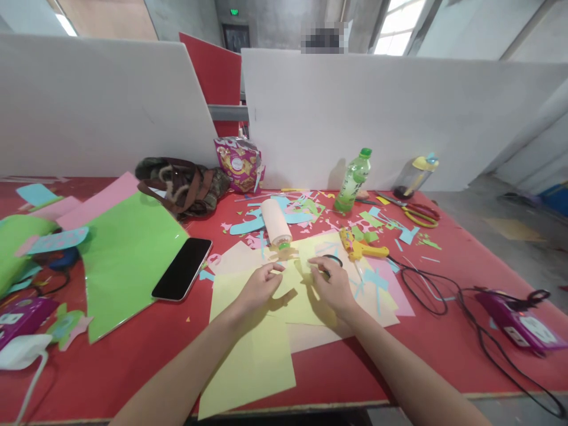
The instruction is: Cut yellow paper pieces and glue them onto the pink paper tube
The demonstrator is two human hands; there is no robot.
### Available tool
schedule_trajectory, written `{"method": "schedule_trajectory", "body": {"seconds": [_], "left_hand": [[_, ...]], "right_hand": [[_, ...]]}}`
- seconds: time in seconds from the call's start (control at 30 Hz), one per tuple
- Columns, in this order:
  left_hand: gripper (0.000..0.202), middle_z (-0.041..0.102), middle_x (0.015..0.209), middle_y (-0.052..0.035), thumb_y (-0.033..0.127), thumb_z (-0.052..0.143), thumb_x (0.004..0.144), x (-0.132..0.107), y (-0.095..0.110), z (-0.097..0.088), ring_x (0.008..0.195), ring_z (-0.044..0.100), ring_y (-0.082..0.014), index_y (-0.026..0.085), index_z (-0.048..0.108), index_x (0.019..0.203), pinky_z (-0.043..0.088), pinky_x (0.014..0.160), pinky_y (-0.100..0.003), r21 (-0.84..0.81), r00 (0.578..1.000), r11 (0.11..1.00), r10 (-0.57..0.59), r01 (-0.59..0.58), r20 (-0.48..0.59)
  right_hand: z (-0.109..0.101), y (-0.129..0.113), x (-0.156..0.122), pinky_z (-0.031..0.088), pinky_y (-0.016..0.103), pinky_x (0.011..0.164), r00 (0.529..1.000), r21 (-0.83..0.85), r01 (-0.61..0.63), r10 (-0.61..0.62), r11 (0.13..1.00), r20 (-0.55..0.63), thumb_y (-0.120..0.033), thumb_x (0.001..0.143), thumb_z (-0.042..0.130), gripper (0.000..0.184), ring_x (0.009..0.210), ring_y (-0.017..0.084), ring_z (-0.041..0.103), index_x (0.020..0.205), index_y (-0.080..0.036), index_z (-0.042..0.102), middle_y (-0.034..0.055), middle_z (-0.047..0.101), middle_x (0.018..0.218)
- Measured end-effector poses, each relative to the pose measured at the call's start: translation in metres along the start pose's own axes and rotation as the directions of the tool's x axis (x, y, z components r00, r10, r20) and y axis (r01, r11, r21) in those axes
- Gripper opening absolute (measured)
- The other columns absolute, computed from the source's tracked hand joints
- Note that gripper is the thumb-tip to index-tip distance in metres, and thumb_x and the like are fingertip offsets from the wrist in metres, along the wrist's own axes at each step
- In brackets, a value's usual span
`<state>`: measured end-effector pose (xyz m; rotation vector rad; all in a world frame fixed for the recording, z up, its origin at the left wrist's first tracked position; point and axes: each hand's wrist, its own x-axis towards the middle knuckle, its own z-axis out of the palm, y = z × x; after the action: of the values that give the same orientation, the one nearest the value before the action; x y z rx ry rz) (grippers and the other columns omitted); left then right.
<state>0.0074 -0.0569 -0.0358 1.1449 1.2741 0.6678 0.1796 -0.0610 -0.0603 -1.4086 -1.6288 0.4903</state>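
My left hand hovers over pale yellow paper, fingers loosely curled, thumb and forefinger apart, nothing visible between them. Facing it, my right hand has its fingertips pinched at a small, faint yellow paper piece, hard to tell from the sheets beneath. A black loop, seemingly a scissors handle, shows just behind the right hand; the rest is hidden. Beyond both hands lies a pale paper-wrapped bottle, its green cap toward me. To the right rests a yellow glue gun.
A phone lies on green sheet at left. Behind stand a snack bag, a green bottle and a yellow-lidded cup. Red-and-yellow scissors, paper scraps, a black cord and a purple power strip occupy the right.
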Motion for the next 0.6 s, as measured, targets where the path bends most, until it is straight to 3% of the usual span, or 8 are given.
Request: {"method": "schedule_trajectory", "body": {"seconds": [0.1,0.17,0.33,0.47,0.6], "left_hand": [[0.013,0.047,0.056,0.0037,0.026,0.046,0.076,0.003,-0.002,-0.004,0.056,0.052,-0.0118,0.016,0.052,0.081,0.043,0.052,-0.024,0.162,0.995,0.982,0.097,-0.095,-0.004],[0.014,0.053,0.064,0.0003,0.028,0.047,0.075,0.004,-0.001,-0.006,0.064,0.054,-0.0142,0.016,0.053,0.080,0.043,0.054,-0.024,0.191,0.990,0.972,0.140,-0.136,-0.012],[0.015,0.057,0.072,-0.0021,0.029,0.049,0.073,0.004,-0.003,-0.005,0.072,0.055,-0.0157,0.015,0.052,0.075,0.044,0.063,-0.026,0.193,0.979,0.963,0.200,-0.188,-0.048],[0.013,0.057,0.073,-0.0021,0.028,0.049,0.074,0.003,-0.009,-0.001,0.072,0.055,-0.0146,0.015,0.052,0.074,0.045,0.071,-0.028,0.152,0.960,0.952,0.277,-0.267,-0.047],[0.011,0.057,0.081,-0.0043,0.026,0.047,0.076,0.000,-0.010,0.001,0.080,0.055,-0.0167,0.017,0.052,0.074,0.046,0.073,-0.030,0.233,0.931,0.912,0.360,-0.337,-0.064]], "right_hand": [[0.001,0.003,0.000,0.047,0.030,0.059,0.989,0.001,-0.044,0.043,0.999,0.140,-0.018,0.071,0.045,0.018,0.061,0.016,0.058,0.071,-0.021,0.063,0.0021,0.065,0.070],[0.001,0.005,0.000,0.047,0.032,0.064,0.981,-0.019,-0.005,0.009,1.000,0.192,-0.016,0.068,0.047,0.017,0.067,0.017,0.058,0.067,-0.021,0.063,0.0026,0.065,0.070],[0.002,0.001,-0.001,0.043,0.041,0.079,0.986,-0.026,0.092,-0.087,0.995,0.141,-0.024,0.071,0.053,0.010,0.088,0.023,0.056,0.068,-0.021,0.062,0.0088,0.062,0.087],[0.000,-0.008,-0.003,0.046,0.036,0.074,0.974,0.074,0.090,-0.103,0.993,0.202,-0.023,0.070,0.058,0.006,0.080,0.020,0.059,0.065,-0.020,0.059,0.0066,0.062,0.081],[-0.002,-0.012,-0.004,0.046,0.029,0.060,0.981,0.073,0.136,-0.145,0.988,0.127,-0.021,0.073,0.056,0.011,0.063,0.015,0.057,0.062,-0.020,0.058,0.0032,0.058,0.067]]}}
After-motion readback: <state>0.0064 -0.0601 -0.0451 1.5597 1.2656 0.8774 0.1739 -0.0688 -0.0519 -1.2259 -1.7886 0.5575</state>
